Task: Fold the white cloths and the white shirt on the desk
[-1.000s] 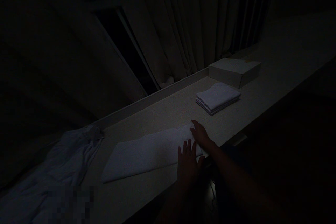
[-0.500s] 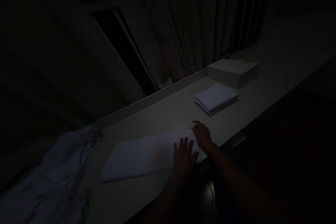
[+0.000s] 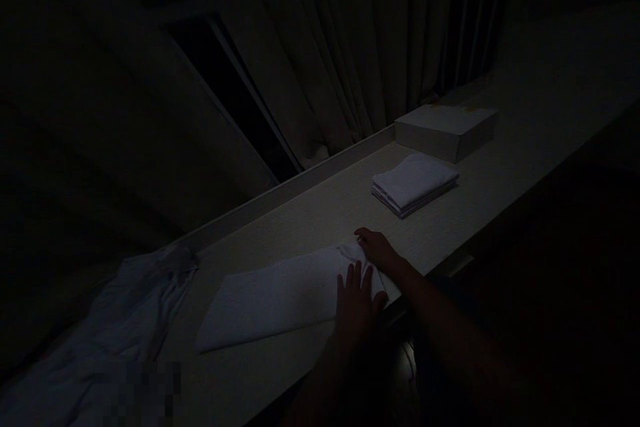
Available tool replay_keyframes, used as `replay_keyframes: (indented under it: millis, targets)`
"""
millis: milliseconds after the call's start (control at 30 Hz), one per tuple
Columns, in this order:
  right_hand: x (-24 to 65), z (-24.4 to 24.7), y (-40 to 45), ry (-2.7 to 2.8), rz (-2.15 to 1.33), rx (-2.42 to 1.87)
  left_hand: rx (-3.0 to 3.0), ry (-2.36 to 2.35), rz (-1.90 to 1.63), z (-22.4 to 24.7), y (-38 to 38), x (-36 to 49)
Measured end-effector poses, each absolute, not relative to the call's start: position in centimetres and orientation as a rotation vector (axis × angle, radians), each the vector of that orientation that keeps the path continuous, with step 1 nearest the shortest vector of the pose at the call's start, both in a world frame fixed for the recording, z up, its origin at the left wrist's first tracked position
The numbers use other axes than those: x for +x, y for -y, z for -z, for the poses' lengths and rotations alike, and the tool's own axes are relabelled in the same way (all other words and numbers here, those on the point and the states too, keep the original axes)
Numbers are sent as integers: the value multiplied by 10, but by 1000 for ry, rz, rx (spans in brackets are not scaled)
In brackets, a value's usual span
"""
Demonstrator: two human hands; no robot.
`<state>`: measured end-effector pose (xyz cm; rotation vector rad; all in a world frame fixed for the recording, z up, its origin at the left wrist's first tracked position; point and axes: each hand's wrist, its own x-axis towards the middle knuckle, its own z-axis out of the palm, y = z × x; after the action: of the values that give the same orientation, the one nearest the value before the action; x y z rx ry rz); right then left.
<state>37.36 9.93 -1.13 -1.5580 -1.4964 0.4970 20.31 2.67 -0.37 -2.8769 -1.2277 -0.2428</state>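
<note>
A long folded white cloth point(image 3: 280, 297) lies flat on the counter in front of me. My left hand point(image 3: 357, 300) rests palm down on its right part, with fingers spread. Just beyond it, my right hand point(image 3: 379, 252) has its fingers closed on the far right corner of the cloth, which is lifted and folded over a little. The fingertips are dark and partly hidden. Further right sits a neat stack of folded white cloths point(image 3: 413, 183).
A pale box point(image 3: 445, 133) stands behind the stack. Crumpled white cloth point(image 3: 125, 313) is heaped at the left. The long counter point(image 3: 260, 240) has a low raised back edge, with curtains point(image 3: 320, 67) behind it. The room is very dim.
My right hand has drawn slightly left and inward, lifting the far right corner of the cloth and bunching it. My left hand stays flat on the cloth. The view has shifted slightly.
</note>
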Motion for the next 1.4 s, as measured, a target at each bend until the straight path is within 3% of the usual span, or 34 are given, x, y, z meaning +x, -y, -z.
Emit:
replay_keyframes:
  millis: [633, 1133, 1400]
  targets:
    - [386, 14, -105, 1039, -634, -1442, -2840, 1175, 266, 1, -29, 217]
    - [410, 16, -96, 1401, -408, -1849, -2836, 1400, 189, -9, -36, 201]
    - [401, 2, -82, 1661, -468, -1827, -2757, 1687, 52, -44, -125, 201]
